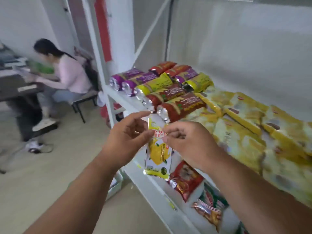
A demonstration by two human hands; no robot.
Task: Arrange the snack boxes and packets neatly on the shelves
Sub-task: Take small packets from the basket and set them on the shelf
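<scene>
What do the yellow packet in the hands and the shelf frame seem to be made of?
Yellow packet: probably thin glossy plastic film with a foil layer; it shines, and its bottom seam is silvery and crimped. Both hands pinch its top.
Shelf frame: likely white-painted metal; it has thin straight uprights with a smooth, even coat.

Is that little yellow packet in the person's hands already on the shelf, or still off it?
Off it. The small yellow-and-white foil packet hangs upright in front of the white shelf, pinched at its top by both the left hand and the right hand.
</scene>
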